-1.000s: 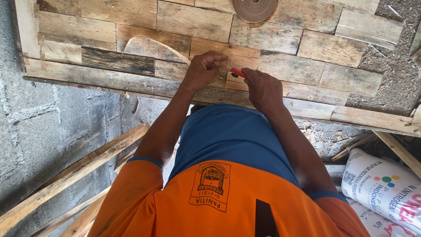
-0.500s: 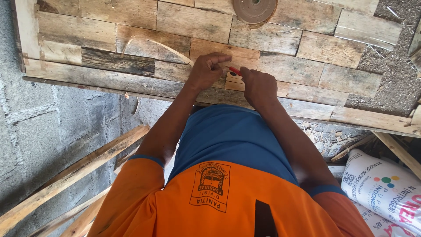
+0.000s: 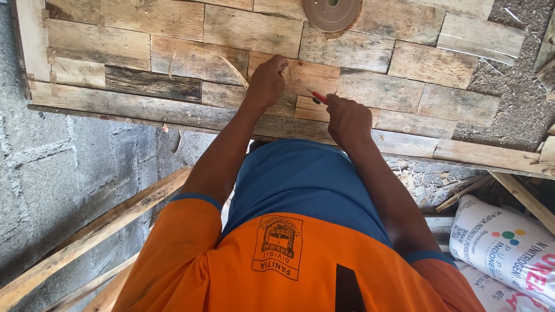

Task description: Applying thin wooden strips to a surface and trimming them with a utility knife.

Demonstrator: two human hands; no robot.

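1. The patchwork panel of rough, weathered wooden blocks (image 3: 173, 58) fills the top of the view and serves as the landmark.
2. A white printed plastic sack (image 3: 509, 254) lies well below the panel's right end.
3. A round brown disc (image 3: 332, 11) sits at the panel's top edge.
4. The right hand (image 3: 347, 118) rests on the panel's lower middle, clenched around a thin red pencil-like tool (image 3: 319, 97).
5. The left hand (image 3: 269, 78) sits just left of it on the panel, fingers curled and pressing one pale block; whether it pinches anything I cannot tell.
6. The red tool's tip touches the panel between both hands.
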